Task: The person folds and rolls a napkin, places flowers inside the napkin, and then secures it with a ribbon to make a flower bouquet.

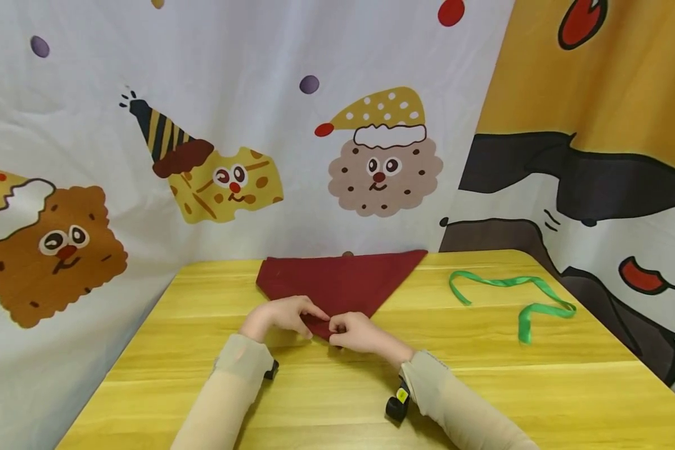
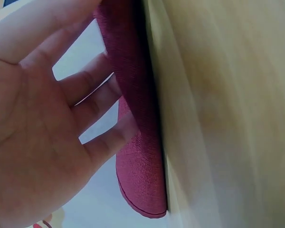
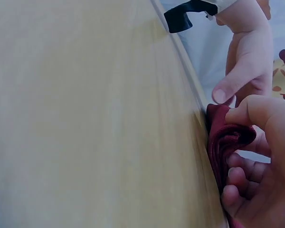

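Observation:
A dark red cloth lies on the table, wide along the back and narrowing toward me, with its near end rolled in layers. My right hand pinches that rolled end; in the right wrist view the thumb presses on the folded cloth while the other fingers curl beneath. On the left of the same end, my left hand reaches over the cloth. Its fairly straight, spread fingers touch the edge of the cloth in the left wrist view. The left thumb stands beside the rolled corner.
A green ribbon lies in loose bends at the right of the wooden table. A small brown round thing shows at the cloth's back edge. Behind the table hangs a printed curtain with cartoon figures.

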The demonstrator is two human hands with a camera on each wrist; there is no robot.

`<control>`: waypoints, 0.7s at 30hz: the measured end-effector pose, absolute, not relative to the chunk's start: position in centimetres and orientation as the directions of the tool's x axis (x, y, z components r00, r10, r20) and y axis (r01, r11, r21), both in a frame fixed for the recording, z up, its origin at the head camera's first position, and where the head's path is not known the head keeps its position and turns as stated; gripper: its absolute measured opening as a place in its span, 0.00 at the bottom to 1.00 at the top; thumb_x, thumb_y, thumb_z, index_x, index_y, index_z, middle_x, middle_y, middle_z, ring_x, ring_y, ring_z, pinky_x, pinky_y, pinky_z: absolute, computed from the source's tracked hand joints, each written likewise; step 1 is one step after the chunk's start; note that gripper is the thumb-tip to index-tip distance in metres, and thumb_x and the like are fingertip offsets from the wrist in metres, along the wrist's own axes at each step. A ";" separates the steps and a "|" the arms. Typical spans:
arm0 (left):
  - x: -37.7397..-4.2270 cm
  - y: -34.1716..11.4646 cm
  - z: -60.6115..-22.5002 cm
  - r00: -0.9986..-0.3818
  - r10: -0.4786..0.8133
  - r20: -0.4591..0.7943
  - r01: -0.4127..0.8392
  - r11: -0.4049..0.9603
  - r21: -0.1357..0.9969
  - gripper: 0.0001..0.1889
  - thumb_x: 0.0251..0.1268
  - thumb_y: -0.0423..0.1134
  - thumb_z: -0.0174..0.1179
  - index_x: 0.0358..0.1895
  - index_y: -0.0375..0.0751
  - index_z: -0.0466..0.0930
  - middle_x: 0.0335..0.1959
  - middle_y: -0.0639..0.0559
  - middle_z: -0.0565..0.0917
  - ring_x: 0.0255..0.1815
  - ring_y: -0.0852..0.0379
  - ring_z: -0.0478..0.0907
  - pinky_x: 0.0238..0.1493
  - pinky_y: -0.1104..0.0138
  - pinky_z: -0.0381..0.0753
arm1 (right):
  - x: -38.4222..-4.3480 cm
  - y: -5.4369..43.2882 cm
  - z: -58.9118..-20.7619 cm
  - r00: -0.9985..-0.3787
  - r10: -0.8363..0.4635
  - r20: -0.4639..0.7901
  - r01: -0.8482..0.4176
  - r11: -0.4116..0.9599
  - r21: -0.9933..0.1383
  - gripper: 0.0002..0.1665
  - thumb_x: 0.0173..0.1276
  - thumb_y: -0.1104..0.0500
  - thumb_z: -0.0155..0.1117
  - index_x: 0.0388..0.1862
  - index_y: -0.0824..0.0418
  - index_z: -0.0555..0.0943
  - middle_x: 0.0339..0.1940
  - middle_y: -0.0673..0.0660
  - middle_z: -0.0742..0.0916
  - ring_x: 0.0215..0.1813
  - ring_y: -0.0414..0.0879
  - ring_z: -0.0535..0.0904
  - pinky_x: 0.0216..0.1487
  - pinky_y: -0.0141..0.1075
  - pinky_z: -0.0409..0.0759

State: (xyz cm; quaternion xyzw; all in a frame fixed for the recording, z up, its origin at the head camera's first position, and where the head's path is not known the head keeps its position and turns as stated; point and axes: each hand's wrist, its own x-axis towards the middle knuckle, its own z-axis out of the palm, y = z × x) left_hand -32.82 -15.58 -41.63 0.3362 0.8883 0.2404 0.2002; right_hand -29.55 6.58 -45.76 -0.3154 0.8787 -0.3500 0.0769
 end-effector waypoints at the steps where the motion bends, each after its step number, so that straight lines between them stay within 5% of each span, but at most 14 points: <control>1: -32.8 -15.5 -41.6 -0.701 0.687 -0.191 0.501 0.666 0.553 0.25 0.54 0.33 0.71 0.58 0.47 0.82 0.52 0.53 0.76 0.55 0.50 0.68 0.56 0.56 0.69 | -29.6 6.7 -45.8 -0.794 -0.603 0.076 -0.483 0.550 -0.682 0.04 0.60 0.62 0.63 0.27 0.54 0.79 0.18 0.44 0.80 0.19 0.36 0.76 0.25 0.29 0.71; 13: -32.7 -15.3 -41.7 -0.698 0.706 -0.120 0.598 0.667 0.445 0.23 0.56 0.31 0.68 0.57 0.47 0.83 0.48 0.53 0.79 0.50 0.52 0.72 0.53 0.60 0.72 | -29.8 7.2 -45.3 -0.813 -0.581 0.025 -0.398 0.526 -0.752 0.02 0.62 0.58 0.64 0.29 0.53 0.81 0.21 0.44 0.82 0.20 0.37 0.72 0.25 0.30 0.68; 21: -32.9 -15.0 -41.5 -0.683 0.725 -0.091 0.623 0.643 0.445 0.15 0.62 0.31 0.64 0.51 0.47 0.86 0.41 0.57 0.81 0.42 0.58 0.74 0.46 0.65 0.73 | -29.8 7.9 -45.0 -0.819 -0.574 0.015 -0.359 0.490 -0.794 0.04 0.64 0.59 0.63 0.29 0.55 0.81 0.23 0.47 0.84 0.25 0.43 0.79 0.28 0.33 0.73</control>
